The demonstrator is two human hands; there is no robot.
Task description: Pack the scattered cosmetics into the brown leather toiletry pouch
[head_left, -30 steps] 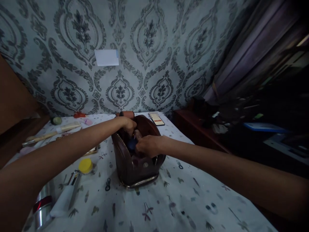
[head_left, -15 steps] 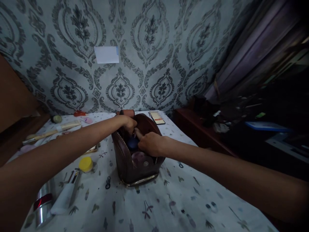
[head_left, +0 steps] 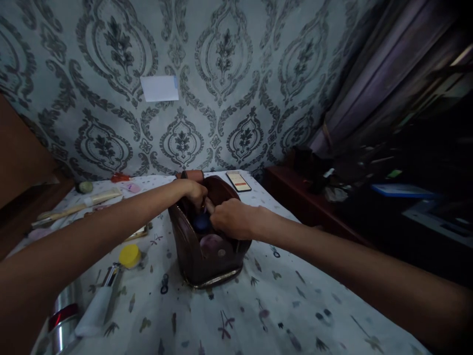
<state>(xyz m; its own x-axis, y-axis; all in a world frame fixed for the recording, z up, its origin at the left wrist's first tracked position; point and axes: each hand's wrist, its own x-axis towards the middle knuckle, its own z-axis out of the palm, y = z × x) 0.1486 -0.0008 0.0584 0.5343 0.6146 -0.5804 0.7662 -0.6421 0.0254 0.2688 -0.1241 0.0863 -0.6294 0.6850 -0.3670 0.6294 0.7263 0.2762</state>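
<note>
A dark brown zippered bag [head_left: 207, 268] stands unzipped on the printed cloth, and both my hands reach into its mouth. My left hand [head_left: 196, 193] bends down over the far left rim, its fingers curled and partly hidden. My right hand [head_left: 231, 217] comes in from the right, fingers folded and close to my left fingertips. Whatever either hand grips is too dark to make out. Inside the bag, below the hands, lie a dark blue round item [head_left: 201, 223] and a pinkish round item [head_left: 212, 245] near the front wall.
Left of the bag lie a yellow-lidded jar [head_left: 129, 256], a white tube [head_left: 94, 310], a silver canister with a red band [head_left: 63, 323] and several brushes and tubes. A phone [head_left: 239, 182] lies behind the bag. The patterned wall closes the back; dark clutter fills the right.
The view has shifted slightly. Both hands stay inside the bag in nearly the same pose, with only a slight movement of the fingers.
</note>
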